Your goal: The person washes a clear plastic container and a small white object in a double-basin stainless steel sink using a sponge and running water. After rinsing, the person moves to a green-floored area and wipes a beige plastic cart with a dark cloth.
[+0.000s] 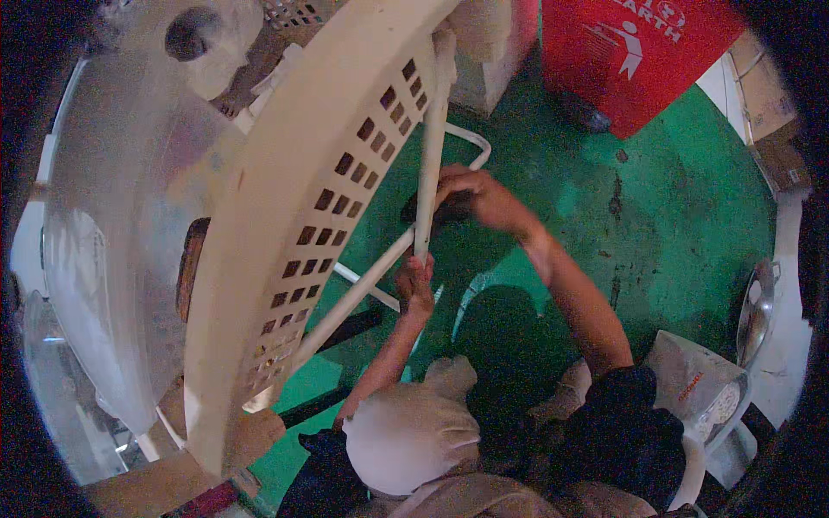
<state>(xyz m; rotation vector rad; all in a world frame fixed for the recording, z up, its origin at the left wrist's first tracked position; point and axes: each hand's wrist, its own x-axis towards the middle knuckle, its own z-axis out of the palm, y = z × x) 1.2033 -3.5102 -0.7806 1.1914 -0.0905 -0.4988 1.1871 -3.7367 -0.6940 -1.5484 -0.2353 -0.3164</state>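
Observation:
A beige moulded plastic piece (259, 213), like part of a chair, stands tilted before me with rows of square holes in it. Two pale tubes meet near its right side. My left hand (416, 288) is closed around the lower end of the upright tube (431, 149), close to where the slanting tube (363, 288) crosses. Just above, my right hand (476, 197) curls at the upright tube with bent fingers. Something dark shows by its fingers and behind the tube; whether it is held or is shadow is unclear. The fingertips are partly hidden.
A bent white tube (476, 139) lies beyond my right hand. At the far right is a red bag (635, 65) with printing. Nearer me stands a pale container (693, 375) bearing writing, beside a shiny metal item (758, 304). Clear plastic sheeting (110, 213) covers the left side.

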